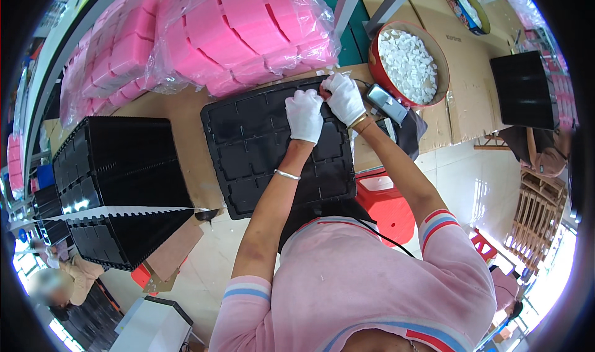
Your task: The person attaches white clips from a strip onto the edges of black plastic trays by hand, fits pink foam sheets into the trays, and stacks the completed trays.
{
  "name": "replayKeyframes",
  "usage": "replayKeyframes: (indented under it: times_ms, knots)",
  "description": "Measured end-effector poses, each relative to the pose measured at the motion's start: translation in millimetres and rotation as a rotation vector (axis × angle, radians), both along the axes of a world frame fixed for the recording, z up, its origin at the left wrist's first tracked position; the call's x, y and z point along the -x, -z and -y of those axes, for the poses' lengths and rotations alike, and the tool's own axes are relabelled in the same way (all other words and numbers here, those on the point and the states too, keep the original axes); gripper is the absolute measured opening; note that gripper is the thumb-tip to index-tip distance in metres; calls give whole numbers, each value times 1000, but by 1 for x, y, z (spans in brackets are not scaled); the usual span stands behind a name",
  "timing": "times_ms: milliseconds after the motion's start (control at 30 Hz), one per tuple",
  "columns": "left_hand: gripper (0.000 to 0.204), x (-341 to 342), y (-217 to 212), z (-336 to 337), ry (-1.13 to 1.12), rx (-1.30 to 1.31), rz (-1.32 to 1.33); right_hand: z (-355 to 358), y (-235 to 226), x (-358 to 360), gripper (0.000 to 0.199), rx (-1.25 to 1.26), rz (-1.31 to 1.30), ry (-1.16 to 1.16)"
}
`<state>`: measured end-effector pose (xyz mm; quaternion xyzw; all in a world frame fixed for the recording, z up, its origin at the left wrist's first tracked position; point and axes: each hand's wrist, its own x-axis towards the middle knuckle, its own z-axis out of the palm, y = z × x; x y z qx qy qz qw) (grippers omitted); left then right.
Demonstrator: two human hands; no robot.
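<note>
A black plastic tray (248,160) with moulded compartments lies on the cardboard-covered table in front of me. Over its far right part are both of my hands, in white gloves and close together. My left hand (304,116) has its fingers curled closed above the tray. Beside it, my right hand (343,99) is closed near the tray's far right corner, fingertips pinched towards the left hand. Whatever the fingers hold is too small or hidden to make out. Just right of the right hand lies a grey box-shaped device (387,104) with a cable.
A red round tub (376,63) of small white pieces stands beyond the device. Pink foam blocks (211,29) in clear plastic are piled at the back left. Black tray stacks stand left (133,166) and far right (524,91). A red stool (387,212) is below the table's edge.
</note>
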<state>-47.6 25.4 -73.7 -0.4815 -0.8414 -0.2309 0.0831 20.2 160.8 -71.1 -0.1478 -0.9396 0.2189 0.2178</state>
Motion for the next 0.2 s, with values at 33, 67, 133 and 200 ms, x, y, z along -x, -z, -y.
replayKeyframes:
  times_ms: [33,67,133,200]
  knots:
    - [7,-2,0,0,4,4,3,-2,5,0,13,25,-28,-33]
    - [8,-6,0,-1,-20,-18,31,-4,8,1,13,50,-57,-66]
    - [9,-13,2,2,-42,-37,58,-4,15,0,13,82,-75,-60]
    - [15,-22,1,9,-59,39,96,-3,17,-1,16,138,-49,-10]
